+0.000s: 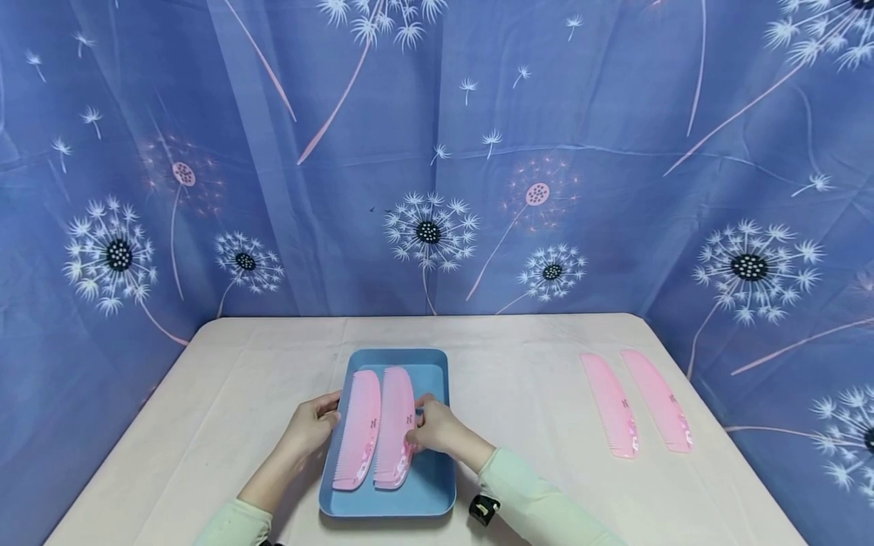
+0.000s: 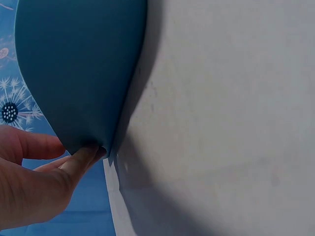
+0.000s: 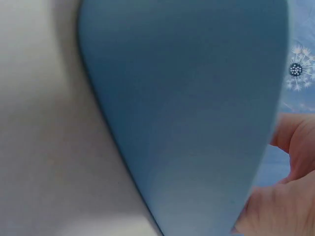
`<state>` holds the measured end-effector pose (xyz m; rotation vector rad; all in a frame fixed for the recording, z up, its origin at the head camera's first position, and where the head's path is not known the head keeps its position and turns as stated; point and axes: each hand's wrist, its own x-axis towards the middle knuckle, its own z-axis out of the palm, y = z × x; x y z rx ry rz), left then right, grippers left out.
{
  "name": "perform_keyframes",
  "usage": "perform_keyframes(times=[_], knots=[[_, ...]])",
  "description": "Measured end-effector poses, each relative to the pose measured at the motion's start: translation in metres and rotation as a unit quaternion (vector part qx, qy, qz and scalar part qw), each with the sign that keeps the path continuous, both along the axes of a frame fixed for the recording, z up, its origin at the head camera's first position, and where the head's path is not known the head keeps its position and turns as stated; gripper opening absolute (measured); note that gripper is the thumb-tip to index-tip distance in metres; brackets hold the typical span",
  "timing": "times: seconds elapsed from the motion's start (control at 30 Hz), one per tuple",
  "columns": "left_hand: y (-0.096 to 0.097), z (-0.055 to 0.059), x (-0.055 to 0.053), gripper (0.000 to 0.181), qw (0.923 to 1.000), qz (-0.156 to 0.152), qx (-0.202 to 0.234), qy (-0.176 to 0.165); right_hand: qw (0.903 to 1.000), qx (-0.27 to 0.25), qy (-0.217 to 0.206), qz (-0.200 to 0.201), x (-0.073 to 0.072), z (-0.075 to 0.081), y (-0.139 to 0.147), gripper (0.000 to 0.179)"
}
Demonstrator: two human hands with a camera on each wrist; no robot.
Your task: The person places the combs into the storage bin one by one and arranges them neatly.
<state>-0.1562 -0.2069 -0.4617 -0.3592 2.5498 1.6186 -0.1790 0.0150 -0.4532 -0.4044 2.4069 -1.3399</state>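
Pink against blue, a comb [image 1: 392, 428] in the head view is lying just left of the right hand [image 1: 440, 431], whose thumb and fingers are pinching its smooth edge over the tray [image 1: 433, 489]. A second comb [image 1: 358, 432] is lying between it and the left hand [image 1: 309, 426]; two more combs [image 1: 611, 409] are resting well to the right hand's right. In the left wrist view, the left hand is pinching the tray's wall. In the right wrist view, that wall is hiding the right fingertips. Good handling probably means bracing the tray, aligning the combs and releasing gently.
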Motion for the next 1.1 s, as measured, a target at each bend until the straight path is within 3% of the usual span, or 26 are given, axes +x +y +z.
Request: perform_keyframes(times=[0.3, 0.5, 0.83, 1.1], knots=[[0.0, 0.0, -0.001, 0.044, 1.0, -0.001, -0.002, -0.007, 0.9984, -0.054, 0.015, 0.01, -0.011, 0.012, 0.016, 0.054], [-0.001, -0.001, -0.001, 0.044, 1.0, -0.005, 0.0, -0.001, 0.9932, -0.099, 0.061, 0.0, -0.024, 0.016, 0.033, 0.043], [-0.002, -0.003, -0.001, 0.044, 1.0, -0.002, -0.007, 0.0, 0.9796, -0.169, 0.091, -0.06, -0.035, 0.026, 0.059, 0.033], [-0.004, -0.005, -0.004, 0.044, 1.0, -0.001, -0.003, -0.001, 0.9712, -0.184, 0.109, -0.105, -0.042, 0.033, 0.082, 0.033]])
